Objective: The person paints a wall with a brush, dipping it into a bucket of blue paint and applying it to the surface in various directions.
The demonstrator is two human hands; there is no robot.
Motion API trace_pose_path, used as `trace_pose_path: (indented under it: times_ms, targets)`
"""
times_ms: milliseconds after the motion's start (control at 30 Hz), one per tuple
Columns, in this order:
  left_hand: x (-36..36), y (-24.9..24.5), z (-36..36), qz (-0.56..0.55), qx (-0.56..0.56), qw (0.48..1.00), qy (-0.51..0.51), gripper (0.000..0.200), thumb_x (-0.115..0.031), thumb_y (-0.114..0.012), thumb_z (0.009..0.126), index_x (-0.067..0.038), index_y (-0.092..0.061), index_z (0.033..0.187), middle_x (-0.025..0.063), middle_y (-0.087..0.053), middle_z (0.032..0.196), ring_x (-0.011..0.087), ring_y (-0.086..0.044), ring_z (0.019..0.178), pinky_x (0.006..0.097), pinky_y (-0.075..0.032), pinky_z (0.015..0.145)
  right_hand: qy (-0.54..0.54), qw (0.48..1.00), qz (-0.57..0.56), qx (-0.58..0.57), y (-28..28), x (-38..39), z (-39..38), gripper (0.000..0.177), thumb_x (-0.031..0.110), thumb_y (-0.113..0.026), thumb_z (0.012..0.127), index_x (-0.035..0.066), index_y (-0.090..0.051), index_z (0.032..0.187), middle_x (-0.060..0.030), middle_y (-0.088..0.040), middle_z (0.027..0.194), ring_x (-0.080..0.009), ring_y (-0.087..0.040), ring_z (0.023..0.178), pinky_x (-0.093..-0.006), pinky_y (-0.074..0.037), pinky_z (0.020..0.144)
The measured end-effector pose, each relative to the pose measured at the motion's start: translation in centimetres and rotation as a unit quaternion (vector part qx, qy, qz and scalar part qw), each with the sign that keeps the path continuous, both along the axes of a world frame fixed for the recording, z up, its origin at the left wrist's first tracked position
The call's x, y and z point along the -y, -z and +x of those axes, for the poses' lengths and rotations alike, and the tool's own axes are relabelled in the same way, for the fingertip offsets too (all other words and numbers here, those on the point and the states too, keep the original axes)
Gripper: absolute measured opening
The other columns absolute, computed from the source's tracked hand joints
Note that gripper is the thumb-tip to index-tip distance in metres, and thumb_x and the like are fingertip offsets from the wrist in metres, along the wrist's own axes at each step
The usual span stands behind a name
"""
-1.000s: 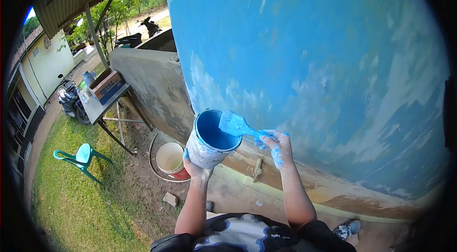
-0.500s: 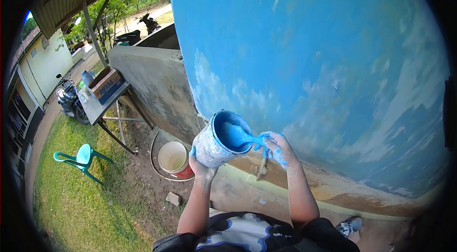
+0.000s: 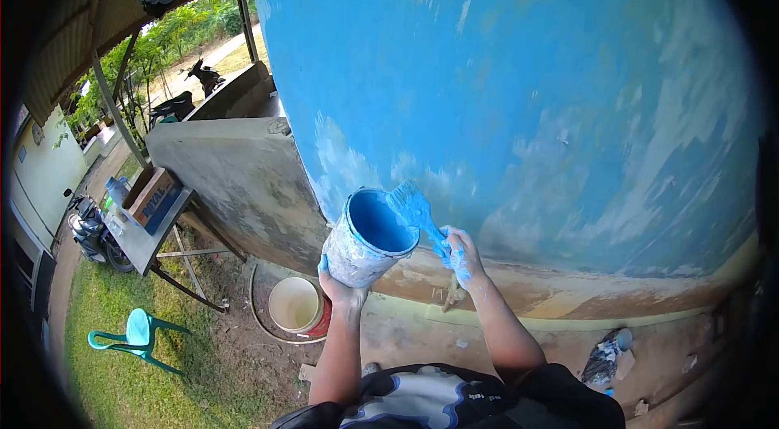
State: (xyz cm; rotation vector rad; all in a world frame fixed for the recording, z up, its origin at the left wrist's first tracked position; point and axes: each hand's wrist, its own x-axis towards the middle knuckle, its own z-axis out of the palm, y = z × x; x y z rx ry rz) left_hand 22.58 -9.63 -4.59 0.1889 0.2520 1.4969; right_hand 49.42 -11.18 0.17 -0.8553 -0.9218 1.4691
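Observation:
A paint-smeared white bucket (image 3: 355, 259) with a blue inside is tilted in front of me. My left hand (image 3: 345, 289) grips it from below and the left side. In my right hand (image 3: 461, 255) is a paintbrush (image 3: 415, 210), its handle and bristles coated in blue. The bristles stand over the right part of the bucket's rim, pointing up and left. Blue paint covers several fingers of my right hand. Beyond both hands rises a wall (image 3: 487, 88) with patchy blue paint over paler areas.
A white and red bucket (image 3: 295, 305) stands on the ground at left, beside a green plastic chair (image 3: 139, 330). A table (image 3: 154, 242) carries a cardboard box (image 3: 152, 200). The low grey wall (image 3: 235, 178) adjoins the blue one. Litter (image 3: 604, 356) lies at lower right.
The paintbrush has come up out of the bucket, and its bristles now show above the rim. My view has shifted slightly to the right.

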Motion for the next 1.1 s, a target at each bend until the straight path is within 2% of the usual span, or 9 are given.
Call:
trace_pose_path:
  times_ms: [100,233,333,567,700,767,900,967,1100]
  targets:
    - [-0.5,-0.7,-1.3,0.001,0.007,1.0,0.023,0.073,-0.057,-0.038,0.101,-0.009,-0.042,0.157,0.0163,-0.04,0.163,0.0432,-0.041,0.147,0.0646,-0.035,0.118,0.248,0.879,0.123,0.388,-2.9,-1.5,-3.1,0.03,0.023,-0.056,0.105,-0.005,-0.062,0.11,-0.0157,-0.064,0.081,-0.0265,-0.061,0.07,-0.0415,-0.048,0.066]
    - [-2.0,0.9,-4.0,0.029,0.018,0.997,0.063,0.071,-0.055,-0.037,0.102,-0.01,-0.042,0.157,0.0144,-0.039,0.164,0.0414,-0.04,0.148,0.0629,-0.035,0.119,0.411,0.779,0.208,0.426,-1.6,-4.9,-6.8,0.03,0.018,-0.055,0.105,-0.006,-0.063,0.121,-0.0301,-0.069,0.102,-0.0501,-0.064,0.095,-0.0533,-0.049,0.082]
    - [-2.9,0.8,-6.3,0.025,0.0,0.997,0.069,0.072,-0.056,-0.037,0.102,-0.01,-0.042,0.157,0.0145,-0.039,0.164,0.0408,-0.04,0.148,0.0614,-0.034,0.12,0.436,0.755,0.153,0.464,3.9,-7.6,-8.4,0.036,0.02,-0.054,0.105,-0.005,-0.06,0.131,-0.0285,-0.07,0.097,-0.0496,-0.065,0.094,-0.0536,-0.05,0.082]
    - [-4.3,1.2,-10.9,0.018,-0.038,0.998,0.041,0.072,-0.058,-0.04,0.102,-0.013,-0.041,0.158,0.0147,-0.039,0.164,0.0431,-0.041,0.147,0.0667,-0.035,0.117,0.447,0.791,-0.002,0.417,10.3,-4.5,-11.5,0.022,0.015,-0.054,0.104,-0.001,-0.067,0.109,-0.0254,-0.065,0.083,-0.0483,-0.062,0.08,-0.0536,-0.045,0.074]
    - [-4.8,2.1,-11.9,0.017,0.007,0.997,0.068,0.073,-0.059,-0.04,0.101,-0.016,-0.039,0.16,0.0142,-0.035,0.166,0.0456,-0.038,0.148,0.0734,-0.034,0.113,0.431,0.829,-0.012,0.356,1.8,-4.5,-12.4,0.023,0.016,-0.055,0.104,-0.003,-0.067,0.112,-0.0262,-0.068,0.087,-0.0478,-0.064,0.084,-0.0525,-0.047,0.075]
    - [-5.1,2.5,-12.1,0.007,0.025,0.997,0.066,0.073,-0.06,-0.04,0.101,-0.018,-0.038,0.16,0.0141,-0.034,0.167,0.0462,-0.037,0.148,0.0756,-0.033,0.112,0.494,0.763,0.17,0.382,0.0,-6.1,-12.4,0.026,0.017,-0.056,0.104,-0.004,-0.066,0.116,-0.027,-0.069,0.091,-0.0474,-0.066,0.087,-0.0508,-0.049,0.076]
    - [-5.2,3.7,-12.8,0.019,0.021,0.997,0.073,0.073,-0.06,-0.04,0.101,-0.017,-0.038,0.16,0.0143,-0.034,0.167,0.0459,-0.037,0.148,0.0748,-0.033,0.113,0.49,0.724,0.168,0.455,1.8,-8.4,-11.4,0.03,0.021,-0.058,0.104,-0.006,-0.066,0.117,-0.0281,-0.07,0.094,-0.0475,-0.066,0.09,-0.0497,-0.05,0.078]
    - [-4.3,2.0,-13.0,0.02,-0.014,0.997,0.068,0.069,-0.054,-0.038,0.103,-0.01,-0.042,0.156,0.0138,-0.043,0.161,0.0397,-0.044,0.145,0.06,-0.038,0.119,0.482,0.759,0.079,0.43,4.2,-7.7,-11.8,0.023,0.019,-0.055,0.104,-0.002,-0.065,0.104,-0.0268,-0.068,0.082,-0.0503,-0.064,0.085,-0.0568,-0.046,0.075]
    - [-5.0,3.8,-14.2,0.021,0.016,0.997,0.073,0.073,-0.06,-0.04,0.101,-0.017,-0.037,0.16,0.0143,-0.033,0.167,0.0453,-0.037,0.148,0.0734,-0.033,0.114,0.447,0.781,-0.05,0.433,10.7,-6.0,-13.3,0.022,0.018,-0.055,0.104,-0.002,-0.065,0.103,-0.0271,-0.068,0.082,-0.0506,-0.064,0.085,-0.0571,-0.046,0.075]
